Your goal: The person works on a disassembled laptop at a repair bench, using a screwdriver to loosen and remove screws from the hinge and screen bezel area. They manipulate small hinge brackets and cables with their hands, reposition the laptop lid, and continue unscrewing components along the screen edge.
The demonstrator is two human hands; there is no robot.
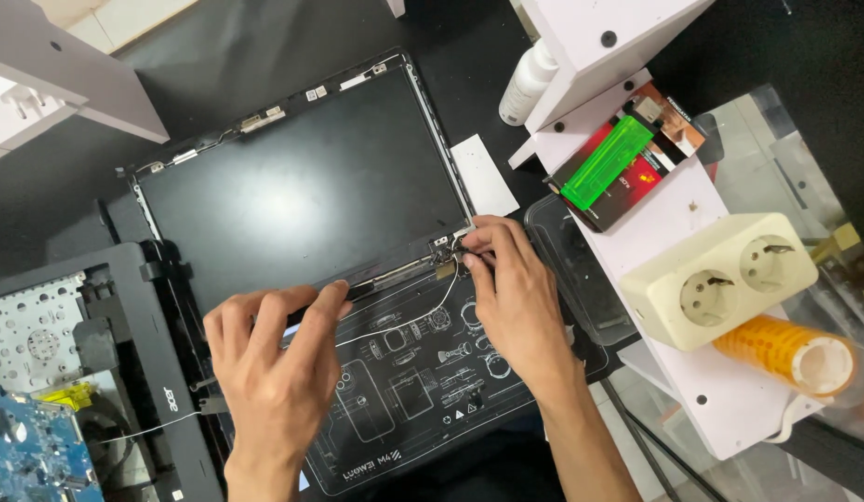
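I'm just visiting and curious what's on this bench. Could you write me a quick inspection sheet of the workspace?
Surface: black repair mat with white tool outlines on a dark desk.
Job's things: flat black laptop screen panel, bezel off; small metal hinge at its lower right corner.
Clutter: cream double wall socket, yellow tape roll, white bottle, red box with green lighter, black laptop base, blue circuit board.
Hands: left hand presses the panel's lower edge; right hand pinches at the hinge.
Cables: thin white wire curving from the hinge.
Surroundings: white shelf, glass tabletop.
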